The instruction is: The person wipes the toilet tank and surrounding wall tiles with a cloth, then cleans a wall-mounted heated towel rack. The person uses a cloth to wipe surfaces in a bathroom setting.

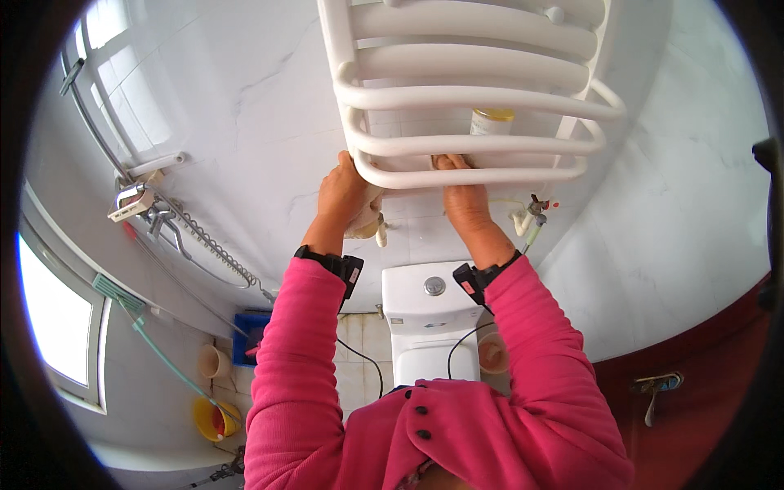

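A white tubular towel rack (478,98) fills the upper middle of the head view, on a marbled wall. At its lower left corner is my left hand (339,194), its fingers curled and partly hidden behind the rail. A pale, crumpled cloth (367,211) hangs at that hand, which appears to grip it. My right hand (465,204) reaches up behind the lowest bars. Its fingers are bent together, and the rail hides part of them; what they hold I cannot make out. Just above them, behind the bars, stands a pale jar with a yellow lid (493,114).
Below my hands is a white toilet (429,298). A shower mixer (151,208) with a coiled hose is on the left wall. A blue bin (250,339), a yellow bucket (214,419) and a green-handled brush (118,291) stand lower left. A valve (536,207) juts out at right.
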Motion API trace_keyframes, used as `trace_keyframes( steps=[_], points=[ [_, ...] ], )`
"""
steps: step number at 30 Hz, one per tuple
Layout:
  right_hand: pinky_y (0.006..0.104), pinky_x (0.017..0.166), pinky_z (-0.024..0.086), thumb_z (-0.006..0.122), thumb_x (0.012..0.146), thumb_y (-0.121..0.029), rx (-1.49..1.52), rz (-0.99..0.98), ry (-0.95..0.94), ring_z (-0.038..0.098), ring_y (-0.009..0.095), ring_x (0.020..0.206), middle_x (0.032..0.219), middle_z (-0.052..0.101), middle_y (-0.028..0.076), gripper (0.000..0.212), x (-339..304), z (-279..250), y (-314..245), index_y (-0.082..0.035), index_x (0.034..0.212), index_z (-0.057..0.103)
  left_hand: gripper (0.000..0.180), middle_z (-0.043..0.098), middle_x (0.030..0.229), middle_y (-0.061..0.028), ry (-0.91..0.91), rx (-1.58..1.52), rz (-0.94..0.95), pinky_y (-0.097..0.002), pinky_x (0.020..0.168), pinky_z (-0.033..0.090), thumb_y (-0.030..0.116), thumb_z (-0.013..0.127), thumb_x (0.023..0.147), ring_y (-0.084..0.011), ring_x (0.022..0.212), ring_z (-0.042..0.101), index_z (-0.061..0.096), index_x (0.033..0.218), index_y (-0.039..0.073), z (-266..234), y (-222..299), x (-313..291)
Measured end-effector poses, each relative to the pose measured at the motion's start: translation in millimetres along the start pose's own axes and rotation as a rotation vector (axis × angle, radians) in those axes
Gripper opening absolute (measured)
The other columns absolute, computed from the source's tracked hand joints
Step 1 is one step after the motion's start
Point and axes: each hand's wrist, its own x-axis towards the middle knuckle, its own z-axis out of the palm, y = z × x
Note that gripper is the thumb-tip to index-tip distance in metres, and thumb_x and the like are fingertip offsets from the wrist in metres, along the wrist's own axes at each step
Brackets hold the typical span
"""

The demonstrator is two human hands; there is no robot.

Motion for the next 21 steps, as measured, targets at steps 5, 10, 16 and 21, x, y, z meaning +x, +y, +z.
trace_keyframes(
  steps=[5,10,16,21],
  points=[
    [0.0456,0.097,0.049,0.058,0.084,0.004,0.037,-0.069,0.048,0.059,0.038,0.111,0.118,0.062,0.014,0.031,3.7,24.1,-14.0,-0.003,0.114,0.062,0.033,0.069,0.093,-0.0256,-0.007,-0.002,0.014,-0.0515,0.076,0.052,0.032,0.055,0.094,-0.0454,0.086,0.066,0.043,0.101,0.003,2.6,-5.4,4.7],
    [0.0472,0.091,0.050,0.056,0.087,-0.006,0.054,-0.082,-0.023,0.060,0.038,0.106,0.118,0.061,0.014,0.028,12.2,66.8,-58.6,-0.006,0.115,0.063,0.030,0.067,0.103,-0.0283,-0.044,0.013,-0.006,-0.0524,0.080,0.050,0.029,0.052,0.096,-0.0476,0.097,0.063,0.043,0.109,0.004,2.8,-8.6,6.6],
    [0.0452,0.092,0.050,0.057,0.088,-0.004,0.204,0.004,-0.174,0.059,0.037,0.110,0.125,0.060,0.014,0.029,-15.0,29.8,-25.9,-0.002,0.117,0.061,0.035,0.067,0.101,-0.0288,-0.002,-0.009,0.036,-0.0527,0.084,0.049,0.036,0.051,0.096,-0.0473,0.097,0.064,0.044,0.107,0.003,0.1,-6.9,3.0],
    [0.0393,0.101,0.047,0.050,0.090,0.001,0.099,0.198,-0.128,0.056,0.033,0.122,0.132,0.057,0.017,0.038,-104.6,-27.6,37.6,0.000,0.127,0.057,0.041,0.067,0.104,-0.0299,0.015,-0.081,0.048,-0.0539,0.086,0.047,0.042,0.051,0.096,-0.0484,0.101,0.062,0.045,0.108,0.003,4.8,-7.9,0.9]
  ],
)
